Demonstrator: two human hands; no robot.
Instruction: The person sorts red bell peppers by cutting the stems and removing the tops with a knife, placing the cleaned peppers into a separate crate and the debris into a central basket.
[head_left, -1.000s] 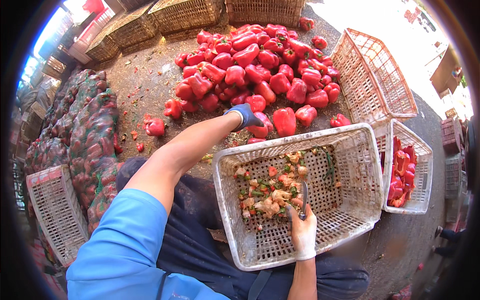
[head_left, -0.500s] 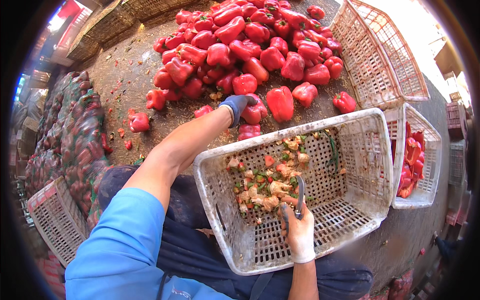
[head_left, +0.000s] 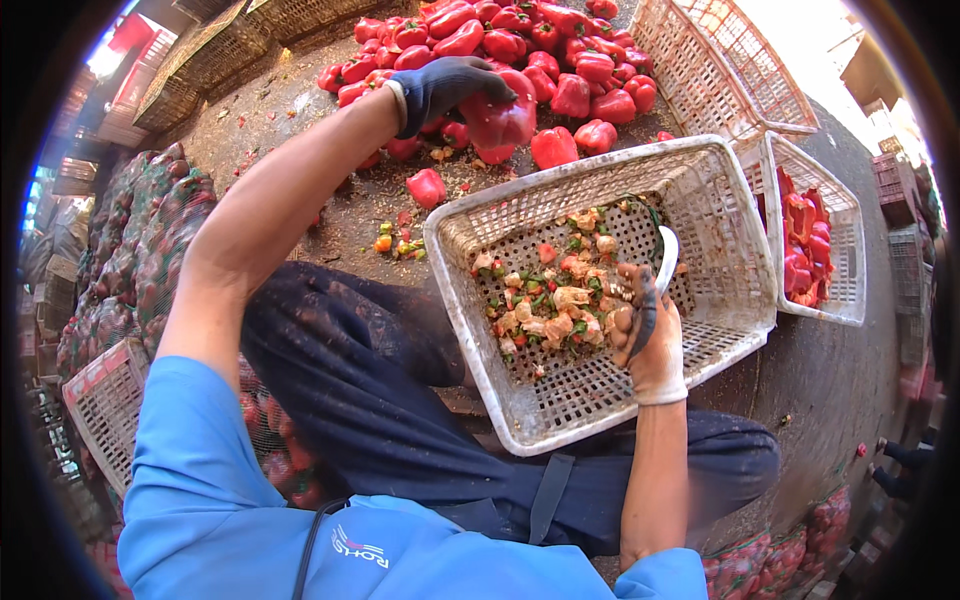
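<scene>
Gloved in dark blue, my left hand is closed around a large red bell pepper, raised in front of the pepper pile. My right hand, in a white glove with dark fingers, grips a small knife with a curved blade. The blade points up and away from me; its handle is mostly hidden in the palm. That hand is over a white plastic crate lying tilted by my lap. Cut-out pepper cores with green stems and seeds lie on its perforated floor.
Right of the crate, a second white crate holds red pepper pieces. Empty-looking upright crates stand behind. Net sacks of peppers line the left side, near another crate. A loose red pepper and scraps lie on the floor.
My left hand has lifted a red pepper from the pile's near edge. My right hand has moved up and right with the knife, whose blade has turned. The view has shifted.
</scene>
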